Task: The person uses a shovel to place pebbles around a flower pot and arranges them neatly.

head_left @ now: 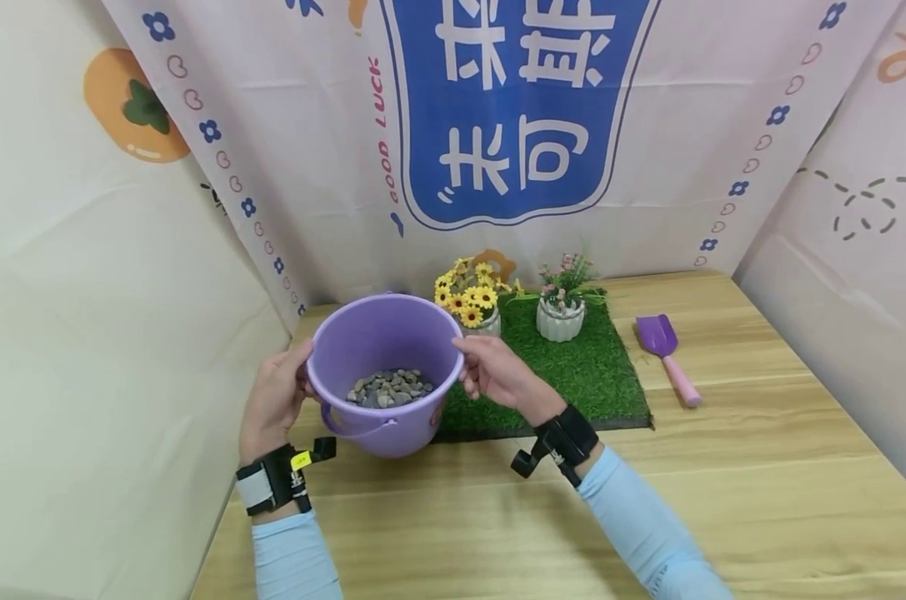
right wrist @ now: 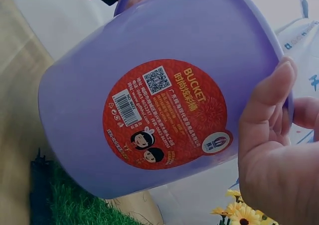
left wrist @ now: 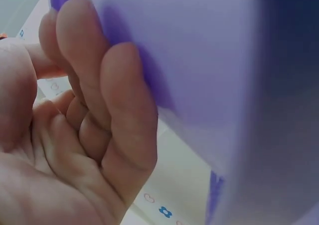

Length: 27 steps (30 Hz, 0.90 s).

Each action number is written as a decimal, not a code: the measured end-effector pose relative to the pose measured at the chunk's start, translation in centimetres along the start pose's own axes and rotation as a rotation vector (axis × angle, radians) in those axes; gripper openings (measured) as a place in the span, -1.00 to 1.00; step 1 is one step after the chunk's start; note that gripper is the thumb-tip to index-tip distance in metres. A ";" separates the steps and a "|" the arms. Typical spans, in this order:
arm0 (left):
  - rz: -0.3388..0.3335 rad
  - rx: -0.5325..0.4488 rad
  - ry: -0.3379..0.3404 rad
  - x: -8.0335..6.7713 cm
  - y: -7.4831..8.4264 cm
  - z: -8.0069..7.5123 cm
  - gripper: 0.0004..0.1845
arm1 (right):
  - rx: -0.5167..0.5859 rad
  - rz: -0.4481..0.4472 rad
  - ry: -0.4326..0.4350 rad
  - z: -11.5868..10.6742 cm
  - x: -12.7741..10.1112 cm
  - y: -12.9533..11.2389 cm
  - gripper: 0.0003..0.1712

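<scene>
Both hands grip a purple plastic bucket (head_left: 377, 329) by its rim, one on each side. Grey and tan pebbles (head_left: 388, 388) cover its bottom. The left hand (head_left: 272, 400) holds the left side; in the left wrist view its fingers (left wrist: 127, 85) bend against the outer wall. On the opposite side the right hand (head_left: 501, 375) pinches the rim, its thumb (right wrist: 271, 88) lying along the edge. A round red label (right wrist: 164, 115) faces the right wrist camera. The bucket's handle (head_left: 358, 432) hangs down at the front.
Behind the bucket, a green turf mat (head_left: 595, 375) bears a white pot of yellow flowers (head_left: 471, 300) and a ribbed pot with pink flowers (head_left: 561, 319). A purple scoop with a pink handle (head_left: 666, 354) lies to the right on the wooden table (head_left: 498, 533). Printed cloth walls enclose the table.
</scene>
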State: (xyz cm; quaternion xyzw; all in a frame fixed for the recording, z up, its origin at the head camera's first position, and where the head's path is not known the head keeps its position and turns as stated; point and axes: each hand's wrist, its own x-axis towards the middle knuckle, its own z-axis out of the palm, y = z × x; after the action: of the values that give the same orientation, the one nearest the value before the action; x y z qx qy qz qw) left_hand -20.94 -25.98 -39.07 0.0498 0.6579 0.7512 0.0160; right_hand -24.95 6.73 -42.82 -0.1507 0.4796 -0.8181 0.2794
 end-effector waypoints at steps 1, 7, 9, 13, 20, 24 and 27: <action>-0.001 0.006 0.002 0.0 -0.1 0.0 -0.57 | -0.003 0.001 -0.003 0.1 -0.2 0.0 -0.62; -0.043 0.057 -0.006 -0.2 -0.5 -0.2 -0.56 | -0.016 -0.004 -0.028 0.5 -1.0 -0.3 -0.73; -0.061 0.065 -0.022 -0.3 -0.6 -0.2 -0.56 | -0.022 -0.005 -0.026 0.5 -1.2 -0.3 -0.73; -0.073 0.088 -0.046 -0.6 -0.7 0.1 -0.55 | -0.026 -0.009 -0.018 0.4 -1.6 -0.3 -0.71; -0.061 0.143 -0.032 -0.4 -1.2 0.5 -0.52 | -0.034 -0.010 -0.012 -0.1 -2.2 -0.2 -0.69; -0.067 0.131 -0.031 -0.2 -1.9 0.4 -0.54 | -0.040 -0.012 -0.001 -0.1 -2.6 -0.3 -0.69; -0.070 0.102 -0.041 -0.2 -2.4 0.2 -0.55 | -0.046 -0.017 0.002 0.0 -2.9 -0.3 -0.69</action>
State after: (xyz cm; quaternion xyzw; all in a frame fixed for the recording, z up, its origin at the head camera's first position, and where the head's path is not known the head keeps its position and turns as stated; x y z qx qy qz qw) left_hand -20.79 -25.47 -41.40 0.0426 0.6962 0.7146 0.0531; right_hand -22.76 8.59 -42.54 -0.1604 0.4973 -0.8092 0.2686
